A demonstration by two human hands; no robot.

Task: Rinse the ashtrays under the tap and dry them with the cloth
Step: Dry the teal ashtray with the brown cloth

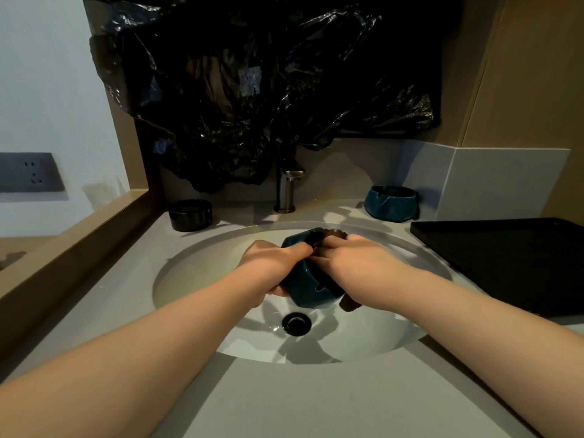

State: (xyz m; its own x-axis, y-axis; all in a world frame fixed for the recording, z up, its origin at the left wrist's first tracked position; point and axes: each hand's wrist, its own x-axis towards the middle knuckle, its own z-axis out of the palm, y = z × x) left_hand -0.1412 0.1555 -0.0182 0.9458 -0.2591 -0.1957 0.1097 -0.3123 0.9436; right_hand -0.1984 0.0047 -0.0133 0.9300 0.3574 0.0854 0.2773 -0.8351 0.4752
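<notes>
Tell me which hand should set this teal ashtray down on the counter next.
Probably the left hand: it grips the teal ashtray over the sink, while the right hand presses the brown cloth into it.

This is a washroom, of the kind found in a hotel room or a flat. A round white basin [196, 273] with a dark drain [296, 324] is sunk into a grey stone desk [284, 399], and a metal tap [286, 191] stands behind it. A grey upstand [474, 178] runs along the back, with tan panelled walls [531, 74] above. Black plastic sheeting [252, 83] hangs where a mirror would sit. A dark wall socket [30, 172] is on the left, and ashtrays, one black [189, 214] and one teal [390, 202], stand on the desk beside a black tray [512, 263].
</notes>
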